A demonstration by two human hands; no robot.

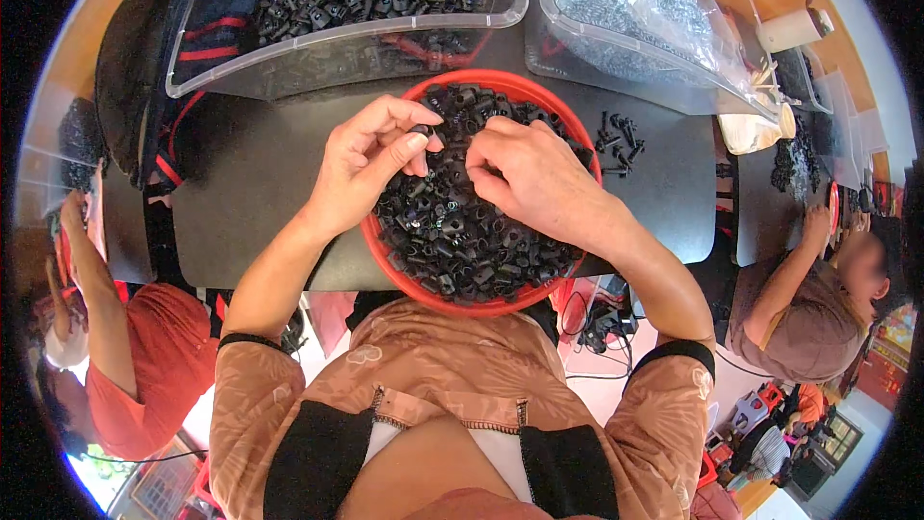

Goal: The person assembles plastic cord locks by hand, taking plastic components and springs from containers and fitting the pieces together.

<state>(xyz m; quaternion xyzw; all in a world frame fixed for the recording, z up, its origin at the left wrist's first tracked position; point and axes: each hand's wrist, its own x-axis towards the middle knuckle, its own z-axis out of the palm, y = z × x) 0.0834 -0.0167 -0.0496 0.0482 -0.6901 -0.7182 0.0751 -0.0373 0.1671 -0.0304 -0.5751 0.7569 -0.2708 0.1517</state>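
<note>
A round red basin (472,307) full of small black plastic parts (472,255) stands at the table's near edge, in front of my body. Over its left side, my left hand (358,162) pinches one small black plastic part (421,131) between thumb and forefinger. My right hand (539,178) is just above the parts on the right side, its fingers curled together. Whatever those fingers hold is hidden beneath the hand. A gap separates the two hands.
Behind the basin, one clear bin (337,65) holds more black parts; another (645,87) holds shiny silvery pieces under plastic film. Loose black pieces (621,142) lie right of the basin. A dark red-striped cloth item (144,67) is at left. Other people sit either side.
</note>
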